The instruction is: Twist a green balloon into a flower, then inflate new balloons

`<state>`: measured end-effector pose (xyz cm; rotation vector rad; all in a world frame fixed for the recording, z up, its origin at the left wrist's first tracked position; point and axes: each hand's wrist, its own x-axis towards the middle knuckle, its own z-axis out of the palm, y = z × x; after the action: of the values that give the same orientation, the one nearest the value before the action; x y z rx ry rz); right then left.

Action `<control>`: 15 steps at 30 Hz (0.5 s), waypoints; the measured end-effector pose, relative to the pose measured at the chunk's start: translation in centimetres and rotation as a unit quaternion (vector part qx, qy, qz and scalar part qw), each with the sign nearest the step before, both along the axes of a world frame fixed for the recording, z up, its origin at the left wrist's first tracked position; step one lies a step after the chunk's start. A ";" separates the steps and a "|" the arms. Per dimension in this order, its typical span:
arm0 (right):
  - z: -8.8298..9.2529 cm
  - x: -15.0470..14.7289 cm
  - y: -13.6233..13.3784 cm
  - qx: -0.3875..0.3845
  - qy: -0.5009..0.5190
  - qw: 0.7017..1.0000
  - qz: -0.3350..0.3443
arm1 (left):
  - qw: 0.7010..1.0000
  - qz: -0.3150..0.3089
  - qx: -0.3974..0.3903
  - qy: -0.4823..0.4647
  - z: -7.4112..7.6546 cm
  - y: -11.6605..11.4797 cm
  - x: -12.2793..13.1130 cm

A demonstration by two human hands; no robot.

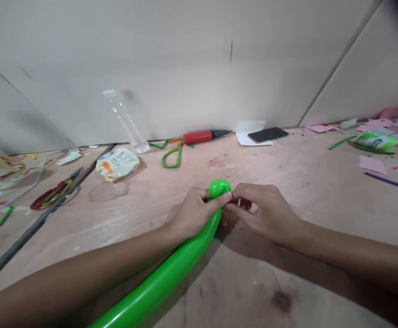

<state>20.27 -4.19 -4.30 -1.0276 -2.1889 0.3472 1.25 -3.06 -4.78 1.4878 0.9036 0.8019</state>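
Observation:
A long green balloon (pixel 171 273) runs from the lower left up to the middle of the wooden floor (pixel 287 159). A small round bubble (pixel 219 187) sits at its far end. My left hand (pixel 193 213) is closed round the balloon just below that bubble, thumb pressed against it. My right hand (pixel 265 212) meets it from the right, its fingers pinched on the balloon at the twist beside the bubble. Both forearms rest low over the floor.
Against the wall lie a red hand pump (pixel 200 136), a clear plastic bottle (pixel 126 122), a dark phone (pixel 267 134) on white paper and a crumpled packet (pixel 117 163). Uninflated balloons, paper scraps and a green packet (pixel 374 140) are scattered left and right.

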 end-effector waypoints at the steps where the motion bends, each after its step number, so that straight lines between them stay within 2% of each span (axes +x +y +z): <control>1: 0.0 0.0 0.0 0.002 0.004 1.000 0.003 | 1.000 0.006 -0.005 0.001 0.1 -0.1 0.1; 5: 0.2 0.0 0.0 0.031 0.016 0.999 0.015 | 0.999 0.026 -0.027 0.002 0.2 -0.3 0.3; 8: 0.7 0.2 0.1 0.089 -0.006 0.996 0.031 | 0.998 0.052 -0.018 0.008 0.1 -0.5 0.2; 12: 1.5 0.6 0.4 0.223 -0.080 0.971 0.032 | 0.993 0.084 0.072 0.046 0.0 -0.6 -0.1; 15: 1.9 1.0 0.6 0.312 -0.127 0.941 0.043 | 0.989 0.051 0.124 0.069 -0.3 -0.5 -0.3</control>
<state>21.23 -3.62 -2.43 -0.6417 -2.3342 -0.4513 0.93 -3.59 -5.10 1.7417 1.0173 0.9216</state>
